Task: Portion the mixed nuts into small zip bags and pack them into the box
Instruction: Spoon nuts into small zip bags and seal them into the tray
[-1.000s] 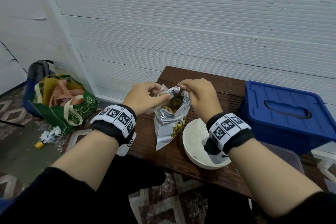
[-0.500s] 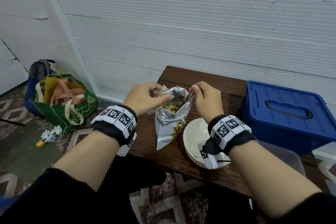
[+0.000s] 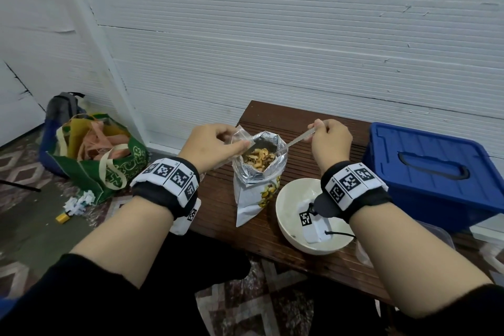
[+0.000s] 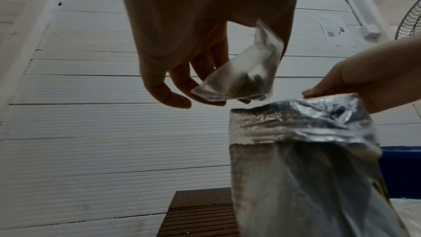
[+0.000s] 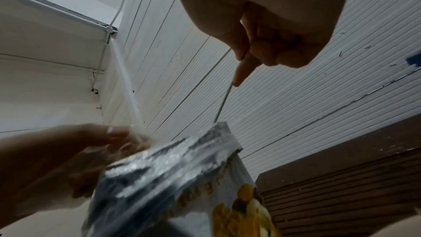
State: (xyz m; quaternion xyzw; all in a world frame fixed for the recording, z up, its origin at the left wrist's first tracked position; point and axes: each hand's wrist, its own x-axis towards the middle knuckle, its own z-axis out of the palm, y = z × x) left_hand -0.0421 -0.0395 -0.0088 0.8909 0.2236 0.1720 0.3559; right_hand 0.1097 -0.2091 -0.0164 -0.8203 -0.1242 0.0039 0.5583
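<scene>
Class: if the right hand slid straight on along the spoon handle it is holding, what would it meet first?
Most likely the foil nut bag: the right hand grips a spoon that slants down into its open mouth.

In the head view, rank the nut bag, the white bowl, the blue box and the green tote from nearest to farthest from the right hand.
From the right hand:
1. nut bag, just to its left, beside the fingers.
2. white bowl, below it, under the wrist.
3. blue box, off to the right on the table.
4. green tote, far left, on the floor.
</scene>
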